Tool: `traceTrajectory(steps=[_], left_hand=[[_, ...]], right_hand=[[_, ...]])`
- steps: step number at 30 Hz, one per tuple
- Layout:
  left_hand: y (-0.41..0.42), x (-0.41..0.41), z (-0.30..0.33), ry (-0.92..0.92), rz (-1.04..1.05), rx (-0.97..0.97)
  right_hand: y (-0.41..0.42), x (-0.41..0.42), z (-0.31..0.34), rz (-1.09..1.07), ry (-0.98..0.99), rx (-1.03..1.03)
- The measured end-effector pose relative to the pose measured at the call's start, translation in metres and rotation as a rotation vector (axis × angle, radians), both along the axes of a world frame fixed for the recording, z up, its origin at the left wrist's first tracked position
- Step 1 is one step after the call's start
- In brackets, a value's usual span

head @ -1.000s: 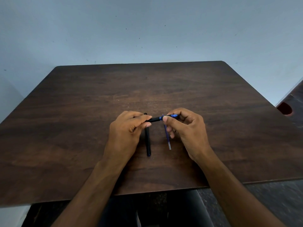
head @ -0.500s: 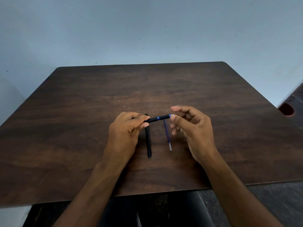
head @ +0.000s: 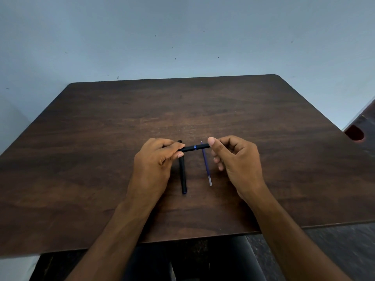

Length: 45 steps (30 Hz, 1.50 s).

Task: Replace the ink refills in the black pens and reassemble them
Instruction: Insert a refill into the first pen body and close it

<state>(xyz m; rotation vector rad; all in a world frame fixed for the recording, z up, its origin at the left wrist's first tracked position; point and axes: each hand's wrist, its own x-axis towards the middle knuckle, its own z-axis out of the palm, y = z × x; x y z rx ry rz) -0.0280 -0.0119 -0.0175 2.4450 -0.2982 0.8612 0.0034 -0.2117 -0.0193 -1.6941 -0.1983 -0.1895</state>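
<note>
- Here the left hand (head: 156,159) grips one black pen (head: 195,148) — the right hand (head: 233,157) pinches its 3 o'clock end; reassembly, seemingly.
- Next: the blue refill (head: 206,165) and second pen (head: 182,173) on the table (head: 284,159) at 6 o'clock — still undone.

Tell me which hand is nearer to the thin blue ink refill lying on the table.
Right. The right hand hovers just beside the thin blue ink refill; the left hand is farther, beyond the black pen.

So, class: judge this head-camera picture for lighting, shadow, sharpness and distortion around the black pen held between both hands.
Head view: dim, even light, no glare; soft shadows under the hands; held black pen sharp; wide-angle lens bows the dark wooden table edges.
</note>
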Motion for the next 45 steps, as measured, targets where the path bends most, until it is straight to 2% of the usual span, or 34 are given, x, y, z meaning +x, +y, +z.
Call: traceTrajectory(steps=[3, 8, 24, 30, 35, 42, 45], left_hand=[[-0.0002, -0.0010, 0.0011, 0.014, 0.002, -0.004], [-0.0005, -0.0008, 0.0022, 0.037, 0.014, -0.006], [-0.0019, -0.0024, 0.0044, 0.026, 0.017, 0.001], [-0.0019, -0.0020, 0.0038, -0.008, 0.011, -0.016], [-0.0023, -0.0012, 0.0041, -0.013, 0.005, -0.012], [-0.0011, -0.0021, 0.0038, -0.004, 0.000, 0.004], [-0.0009, -0.0020, 0.0037, -0.013, 0.003, 0.011]], right_hand=[[0.0011, -0.0025, 0.0031, -0.007, 0.002, -0.012], [-0.0031, -0.0049, 0.0052, 0.059, -0.032, 0.099], [0.0003, -0.0054, 0.0042, -0.052, -0.039, -0.075], [-0.0007, -0.0057, 0.0054, 0.038, -0.040, 0.081], [-0.0010, -0.0050, 0.0054, 0.016, -0.047, 0.040], [0.0012, -0.0071, 0.0060, -0.041, -0.072, -0.164], [0.0011, -0.0087, 0.0077, 0.014, -0.045, -0.065]])
